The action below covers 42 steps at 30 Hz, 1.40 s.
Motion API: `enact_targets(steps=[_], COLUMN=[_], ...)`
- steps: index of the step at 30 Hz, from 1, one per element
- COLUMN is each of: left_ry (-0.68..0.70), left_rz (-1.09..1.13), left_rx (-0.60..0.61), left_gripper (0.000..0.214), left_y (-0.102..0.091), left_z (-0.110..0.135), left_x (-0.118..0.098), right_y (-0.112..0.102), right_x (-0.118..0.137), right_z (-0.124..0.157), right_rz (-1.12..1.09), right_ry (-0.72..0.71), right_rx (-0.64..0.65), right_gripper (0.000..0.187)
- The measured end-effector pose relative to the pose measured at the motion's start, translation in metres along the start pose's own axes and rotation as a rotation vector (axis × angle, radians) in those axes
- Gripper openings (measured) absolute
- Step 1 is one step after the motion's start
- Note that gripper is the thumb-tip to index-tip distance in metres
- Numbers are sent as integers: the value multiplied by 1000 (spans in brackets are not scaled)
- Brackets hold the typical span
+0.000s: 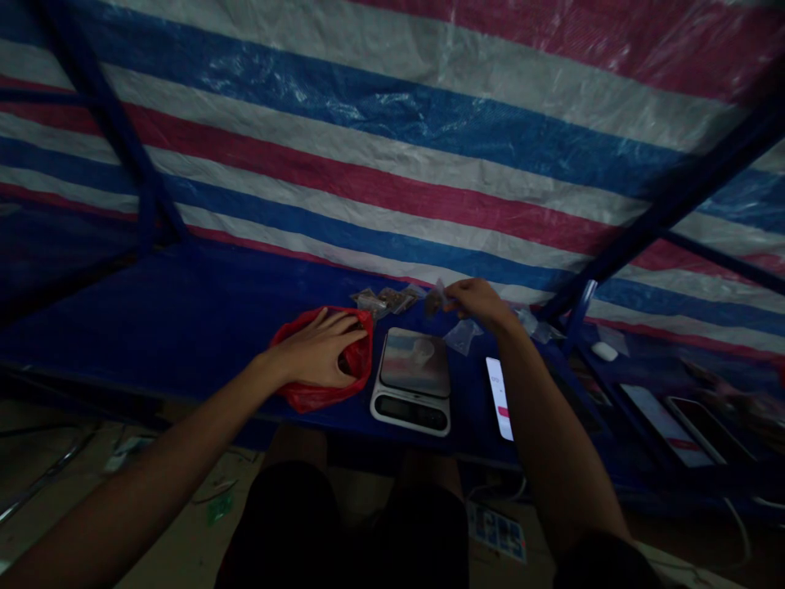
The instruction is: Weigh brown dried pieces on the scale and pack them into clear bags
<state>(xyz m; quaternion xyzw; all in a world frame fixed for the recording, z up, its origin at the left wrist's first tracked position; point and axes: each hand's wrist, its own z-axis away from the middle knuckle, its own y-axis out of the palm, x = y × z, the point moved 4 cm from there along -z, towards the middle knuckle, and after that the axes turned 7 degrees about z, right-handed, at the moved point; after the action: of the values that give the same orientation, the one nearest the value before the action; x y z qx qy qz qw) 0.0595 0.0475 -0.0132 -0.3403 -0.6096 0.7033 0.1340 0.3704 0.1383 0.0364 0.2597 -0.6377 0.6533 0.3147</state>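
Red plastic bag (307, 399) lies crumpled on a blue-covered worktop (202, 303) as the person's left hand (319, 350) rests over its mouth, fingers spread and curved downward, their tips dipping toward the opening; whether that hand has hold of anything inside cannot be told from this view. The right hand (482, 303) reaches toward the back of the worktop, its thumb and fingers drawn together in a pinch at a small clear packet (434, 301) of brown pieces, held just above the surface. A loose clear plastic bag (463, 337) lies just below that hand, beside a digital kitchen scale (410, 380) with a shiny metal platform, which stands between the two hands. A row of similar packets (386, 301) lies along the worktop's back edge, behind the red bag and the scale. A smartphone (498, 397) with a lit white screen and a red button lies just right of the scale. Farther right are a small white object (604, 352) and two more phones (693, 427). Striped red, white and blue tarpaulin (392, 164) stretches behind everything, crossed by a dark blue metal frame (668, 196).
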Motion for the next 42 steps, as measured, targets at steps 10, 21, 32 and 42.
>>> enact_targets(steps=[10,21,32,42], left_ry=[-24,-198,-126,-55], left_rz=[155,456,855,915], left_rx=[-169,-653,-332,-355], left_gripper=[53,40,37,36], left_y=[-19,-90,-66,-61], left_z=[-7,49,51,51], left_x=[-12,-40,-35,-31], right_y=[20,82,122,124], right_x=[41,98,103,97], right_z=[58,112,118,120], right_rz=[-738,-747,-523,-574], right_ry=[-147,-281,-348,-354], right_rx=[325,665,733,797], right_gripper=[20,45,41,34])
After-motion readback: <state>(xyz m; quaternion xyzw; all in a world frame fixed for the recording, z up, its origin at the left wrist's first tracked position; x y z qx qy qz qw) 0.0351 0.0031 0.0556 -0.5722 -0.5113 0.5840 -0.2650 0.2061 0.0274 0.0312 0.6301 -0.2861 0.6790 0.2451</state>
